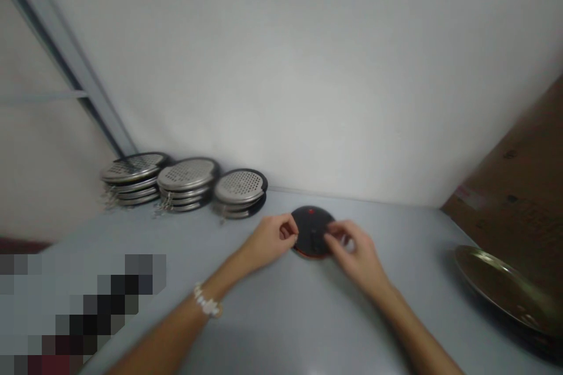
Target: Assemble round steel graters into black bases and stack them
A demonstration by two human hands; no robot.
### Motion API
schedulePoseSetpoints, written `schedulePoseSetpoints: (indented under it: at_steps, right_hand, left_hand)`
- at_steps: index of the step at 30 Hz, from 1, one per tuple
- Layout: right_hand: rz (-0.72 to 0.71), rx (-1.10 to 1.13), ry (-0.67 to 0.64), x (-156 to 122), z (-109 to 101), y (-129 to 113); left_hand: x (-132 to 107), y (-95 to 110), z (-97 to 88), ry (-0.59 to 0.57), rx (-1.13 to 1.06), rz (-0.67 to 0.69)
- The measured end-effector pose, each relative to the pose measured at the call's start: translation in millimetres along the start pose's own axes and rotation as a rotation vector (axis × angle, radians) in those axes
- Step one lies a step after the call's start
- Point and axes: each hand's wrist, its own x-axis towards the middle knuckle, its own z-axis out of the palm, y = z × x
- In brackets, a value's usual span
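A round black disc [313, 233] with a red mark near its far edge and a reddish near rim lies on the grey table. At its left edge, the thumb and fingers of my left hand [278, 239] are pinched together. A tiny pale spot shows at those fingertips, too small to name. Over the disc's right edge, my right hand [354, 249] has thumb and forefinger brought close together in a pinch. What they hold, if anything, is too blurred to make out. A short dark raised part [314, 235] shows on the disc between my hands.
Along the wall stand three stacks of round perforated metal plates with black rims: left [136, 169], middle [189, 174] and right [240, 186]. Small chains hang from them. A shiny round tray [505, 287] rests at the right, before a brown cardboard box [519, 187].
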Motion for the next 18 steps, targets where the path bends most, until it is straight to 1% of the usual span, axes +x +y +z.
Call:
schedulePoseSetpoints:
  at_steps: [3, 6, 11, 15, 16, 17, 18]
  right_hand:
    - [-0.176, 0.061, -0.152, -7, 8, -13]
    - [-0.263, 0.066, -0.229, -13, 16, -18]
    - [-0.283, 0.078, -0.21, -15, 17, -20]
    - [-0.25, 0.117, -0.123, -12, 13, -22]
    - [-0.221, 0.125, -0.091, -11, 13, -22]
    - [-0.185, 0.13, -0.058, -11, 13, -22]
    - [-0.141, 0.131, -0.025, -10, 13, -21]
  left_hand:
    - [-5, 12, 12.9, -0.039, -0.173, 0.021]
    - [-8, 15, 21.1, -0.033, -0.269, 0.008]
    - [-7, 10, 25.8, -0.091, -0.411, -0.016]
    - [-6, 12, 22.3, -0.18, -0.496, -0.019]
    - [-5, 12, 20.2, -0.194, -0.477, -0.013]
    - [-3, 12, 17.6, -0.179, -0.423, -0.008]
    - [-2, 10, 14.5, -0.122, -0.329, -0.009]
